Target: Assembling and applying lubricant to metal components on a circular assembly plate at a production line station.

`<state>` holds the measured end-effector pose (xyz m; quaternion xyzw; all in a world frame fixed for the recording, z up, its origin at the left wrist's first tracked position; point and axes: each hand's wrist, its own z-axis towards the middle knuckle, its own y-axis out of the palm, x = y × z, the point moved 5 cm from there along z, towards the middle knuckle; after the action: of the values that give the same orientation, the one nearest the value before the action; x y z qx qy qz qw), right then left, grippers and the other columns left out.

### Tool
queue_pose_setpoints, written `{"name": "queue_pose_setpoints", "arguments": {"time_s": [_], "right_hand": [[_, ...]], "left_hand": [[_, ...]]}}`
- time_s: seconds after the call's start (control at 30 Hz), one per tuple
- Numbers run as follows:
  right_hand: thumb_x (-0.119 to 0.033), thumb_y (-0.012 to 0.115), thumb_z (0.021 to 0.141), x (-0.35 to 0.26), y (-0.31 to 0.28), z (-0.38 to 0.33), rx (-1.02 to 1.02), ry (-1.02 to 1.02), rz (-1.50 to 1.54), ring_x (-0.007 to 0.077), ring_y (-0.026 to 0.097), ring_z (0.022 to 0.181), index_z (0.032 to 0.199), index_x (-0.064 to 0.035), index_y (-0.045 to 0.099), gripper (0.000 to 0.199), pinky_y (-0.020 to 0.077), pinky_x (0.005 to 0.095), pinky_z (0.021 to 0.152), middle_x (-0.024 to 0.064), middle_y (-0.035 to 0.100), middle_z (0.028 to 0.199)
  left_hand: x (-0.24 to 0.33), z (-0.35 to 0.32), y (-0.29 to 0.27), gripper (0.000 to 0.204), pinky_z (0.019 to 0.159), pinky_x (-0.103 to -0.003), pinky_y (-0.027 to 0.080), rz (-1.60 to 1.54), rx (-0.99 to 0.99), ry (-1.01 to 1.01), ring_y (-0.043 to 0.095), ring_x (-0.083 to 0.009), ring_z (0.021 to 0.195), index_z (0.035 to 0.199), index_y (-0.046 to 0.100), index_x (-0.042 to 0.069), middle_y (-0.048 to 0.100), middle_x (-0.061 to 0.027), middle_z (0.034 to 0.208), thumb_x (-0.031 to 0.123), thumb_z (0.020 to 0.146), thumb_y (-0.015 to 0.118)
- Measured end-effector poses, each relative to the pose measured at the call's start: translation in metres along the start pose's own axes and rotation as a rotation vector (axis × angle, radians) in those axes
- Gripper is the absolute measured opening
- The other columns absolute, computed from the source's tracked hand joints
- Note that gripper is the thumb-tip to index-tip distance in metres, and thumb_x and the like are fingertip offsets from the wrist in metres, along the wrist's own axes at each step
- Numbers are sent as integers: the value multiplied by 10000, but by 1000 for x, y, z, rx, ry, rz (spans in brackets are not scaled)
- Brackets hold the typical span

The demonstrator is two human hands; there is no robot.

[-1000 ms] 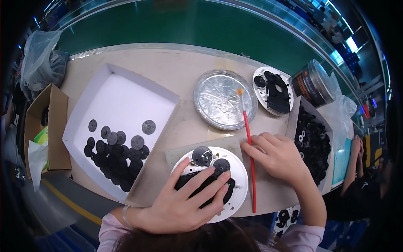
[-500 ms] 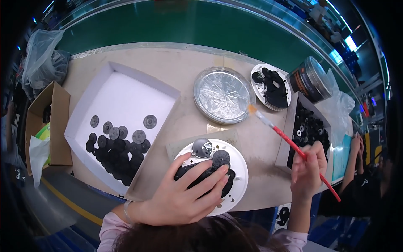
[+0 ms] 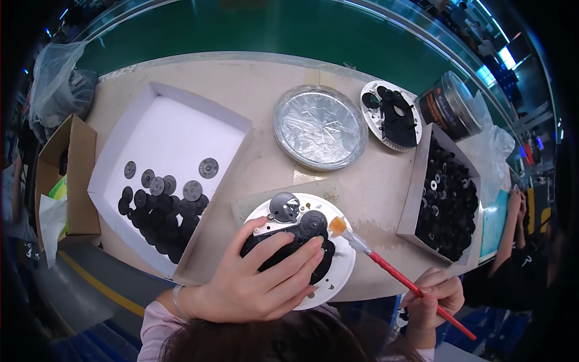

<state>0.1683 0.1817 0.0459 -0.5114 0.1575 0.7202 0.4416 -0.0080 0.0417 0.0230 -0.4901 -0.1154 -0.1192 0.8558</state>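
My left hand (image 3: 253, 280) lies flat on a round white plate (image 3: 338, 277) at the table's near edge, its fingers pressing on black gear-like parts (image 3: 288, 244) mounted there. A grey disc (image 3: 284, 206) and a black gear (image 3: 313, 223) sit on the plate's far side. My right hand (image 3: 435, 297) grips a red-handled brush (image 3: 392, 271) near its rear end. The brush's orange-tipped bristles (image 3: 338, 226) touch the plate's right side beside the black gear.
A white tray (image 3: 169, 139) with several black discs (image 3: 160, 205) lies left. A foil dish (image 3: 319, 127), a second white plate of black parts (image 3: 392, 114), a dark jar (image 3: 446, 105) and a box of black gears (image 3: 449, 193) lie behind and right. Another person's hands (image 3: 515, 202) show at far right.
My right hand pulled back toward the table's right edge with the brush, then brought its bristles down to the plate's right side. My left hand stayed on the plate.
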Motion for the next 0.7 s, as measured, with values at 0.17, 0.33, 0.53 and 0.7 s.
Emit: {"name": "queue_pose_setpoints", "arguments": {"time_s": [0.17, 0.33, 0.53, 0.7], "right_hand": [[-91, 794, 666, -3, 4, 1, -223, -119, -122, 164, 599, 567, 791, -57, 558, 269, 475, 233, 499, 73, 620, 719], [-107, 786, 669, -11, 14, -3, -368, -214, -225, 160, 592, 556, 787, -67, 570, 250, 475, 225, 490, 65, 595, 719], [-135, 719, 750, -17, 2, -4, -176, -174, -223, 122, 567, 506, 754, -62, 561, 175, 420, 203, 451, 57, 593, 698], [-139, 695, 768, -11, 15, 4, -310, -151, -195, 105, 558, 506, 687, -72, 532, 194, 408, 195, 450, 56, 589, 671]], "left_hand": [[0, 1, -1, 316, 882, -443, 396, 8, 2, -7, 507, -190, 960, 986, 645, 79, 586, -21, 1134, 275, 738, 642], [-2, -1, 0, 314, 882, -439, 396, 1, 8, -13, 507, -186, 953, 982, 649, 83, 589, -12, 1121, 274, 733, 644], [0, 6, -2, 332, 887, -436, 403, 7, -1, -7, 499, -187, 923, 967, 664, 95, 606, 6, 1103, 273, 688, 683], [-5, 0, -2, 325, 878, -433, 402, -30, 17, -23, 507, -173, 887, 960, 664, 64, 600, -12, 1109, 264, 705, 680]]}}
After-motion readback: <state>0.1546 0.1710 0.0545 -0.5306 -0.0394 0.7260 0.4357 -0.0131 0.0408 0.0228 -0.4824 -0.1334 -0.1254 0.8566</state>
